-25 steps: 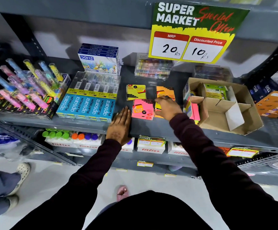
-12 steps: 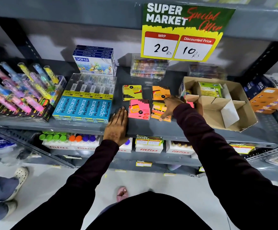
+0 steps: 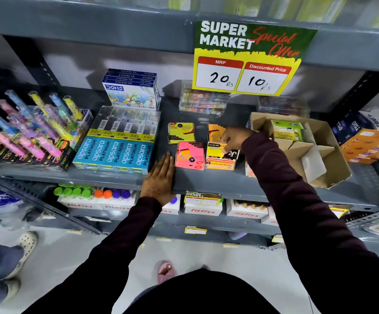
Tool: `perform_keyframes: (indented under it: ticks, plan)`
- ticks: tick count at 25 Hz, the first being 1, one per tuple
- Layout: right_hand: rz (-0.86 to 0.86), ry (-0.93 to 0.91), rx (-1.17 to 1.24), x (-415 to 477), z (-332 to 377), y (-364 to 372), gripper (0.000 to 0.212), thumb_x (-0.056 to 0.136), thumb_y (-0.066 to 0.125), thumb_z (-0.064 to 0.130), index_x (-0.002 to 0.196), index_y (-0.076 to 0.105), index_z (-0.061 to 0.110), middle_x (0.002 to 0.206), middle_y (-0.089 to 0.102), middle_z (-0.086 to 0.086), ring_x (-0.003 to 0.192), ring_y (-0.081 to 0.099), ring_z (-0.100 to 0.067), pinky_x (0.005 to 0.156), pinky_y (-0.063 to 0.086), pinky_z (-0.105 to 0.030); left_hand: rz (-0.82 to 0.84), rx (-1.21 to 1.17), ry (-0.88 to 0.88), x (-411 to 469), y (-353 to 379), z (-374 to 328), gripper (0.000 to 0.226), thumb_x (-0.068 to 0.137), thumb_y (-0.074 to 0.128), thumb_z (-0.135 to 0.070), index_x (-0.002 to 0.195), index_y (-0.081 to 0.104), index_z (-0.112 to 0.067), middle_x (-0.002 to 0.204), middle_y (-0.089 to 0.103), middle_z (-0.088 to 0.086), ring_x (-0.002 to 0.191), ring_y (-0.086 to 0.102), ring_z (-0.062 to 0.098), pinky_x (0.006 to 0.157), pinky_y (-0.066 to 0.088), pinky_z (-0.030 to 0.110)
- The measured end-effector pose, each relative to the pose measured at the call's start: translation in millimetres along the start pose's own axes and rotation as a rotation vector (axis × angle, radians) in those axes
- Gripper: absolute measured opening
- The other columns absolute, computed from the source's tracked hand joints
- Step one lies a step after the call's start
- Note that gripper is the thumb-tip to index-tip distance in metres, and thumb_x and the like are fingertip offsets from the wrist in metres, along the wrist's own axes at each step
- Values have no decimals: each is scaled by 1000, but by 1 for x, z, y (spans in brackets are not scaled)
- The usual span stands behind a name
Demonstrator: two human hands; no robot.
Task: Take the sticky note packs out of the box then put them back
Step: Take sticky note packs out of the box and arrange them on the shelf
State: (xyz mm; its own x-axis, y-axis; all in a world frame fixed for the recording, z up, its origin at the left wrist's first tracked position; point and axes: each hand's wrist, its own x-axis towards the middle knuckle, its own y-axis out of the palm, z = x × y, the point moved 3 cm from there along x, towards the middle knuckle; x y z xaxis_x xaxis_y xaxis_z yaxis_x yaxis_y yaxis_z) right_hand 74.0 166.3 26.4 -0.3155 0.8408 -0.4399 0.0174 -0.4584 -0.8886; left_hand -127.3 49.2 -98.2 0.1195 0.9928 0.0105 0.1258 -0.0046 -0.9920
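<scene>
The person wears a dark top with long sleeves (image 3: 297,200). Both hands are bare. One foot has a pink slipper (image 3: 164,271).

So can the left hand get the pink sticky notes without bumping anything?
Probably yes. The left hand lies flat on the shelf edge, just beside the pink sticky note pack, with nothing between them. The right hand is busy farther right, over the orange packs.
</scene>
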Motion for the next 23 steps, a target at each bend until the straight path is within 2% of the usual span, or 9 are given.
perform_keyframes:
  ticks: [1, 2, 4, 7, 11, 15, 18, 20, 23]
  plan:
    - [-59, 1, 9, -1, 1, -4, 19, 85, 68, 11, 70, 65, -1, 75, 61, -19, 72, 53, -24, 58, 34, -25, 1, -2, -4, 0, 0, 0, 100, 80, 63, -41, 146, -3, -5, 159, 0, 12, 147, 4, 25, 118, 3, 33]
    - [-142, 16, 36, 0, 0, -10, 16, 86, 65, 8, 70, 67, 3, 76, 64, -17, 77, 58, -26, 61, 41, -25, 3, -2, -6, 0, 0, 0, 101, 80, 64, -42, 146, -4, -6, 159, 0, 12, 147, 4, 25, 118, 2, 32]
    - [-394, 94, 102, 3, -3, -23, 20, 89, 57, 8, 100, 74, 10, 109, 70, -16, 105, 63, -33, 85, 50, -32, 9, -3, -1, 0, 1, 0, 101, 80, 63, -43, 146, -5, -6, 159, -1, 11, 147, 3, 25, 118, 3, 33]
    - [-581, 216, 68, 12, -6, -17, 30, 93, 44, 2, 114, 66, 2, 120, 64, -25, 113, 60, -41, 92, 50, -44, 13, 1, -2, 0, 1, 1, 102, 78, 63, -41, 146, -3, -6, 159, 0, 12, 147, 3, 26, 119, 5, 36]
    - [-353, 160, 6, 22, -5, 33, 31, 97, 39, 6, 119, 61, 4, 126, 60, -26, 118, 57, -41, 97, 47, -43, 8, 8, -3, -1, -1, 0, 103, 77, 64, -43, 146, -1, -5, 159, 2, 12, 147, 4, 26, 119, 7, 37]
    - [-424, 96, 52, 25, 0, 33, 30, 93, 51, 15, 120, 63, 8, 126, 63, -21, 115, 59, -38, 94, 50, -40, 4, -8, -7, -1, 0, 1, 102, 77, 63, -45, 146, -2, -5, 159, 2, 13, 147, 3, 26, 119, 7, 36]
    - [-206, -157, 63, 24, 30, 38, 71, 79, 69, 47, 137, 49, 10, 141, 51, -15, 129, 49, -31, 106, 40, -37, 15, -20, -13, 0, -1, 2, 106, 75, 66, -47, 146, -2, -6, 159, 2, 12, 147, 6, 26, 119, 10, 37]
    - [-82, -234, 0, 24, 47, 49, 94, 67, 78, 51, 141, 41, 7, 144, 48, -14, 130, 46, -29, 109, 36, -34, 30, -22, -6, 1, -1, 1, 107, 76, 65, -49, 146, -3, -6, 159, 1, 12, 147, 6, 27, 119, 9, 37]
    - [-103, -204, -37, 26, 49, 55, 96, 64, 80, 51, 139, 42, 7, 139, 52, -15, 124, 50, -30, 105, 40, -34, 24, -42, 1, -1, -3, 0, 104, 77, 66, -44, 146, 0, -4, 159, 3, 14, 146, 8, 29, 119, 9, 38]
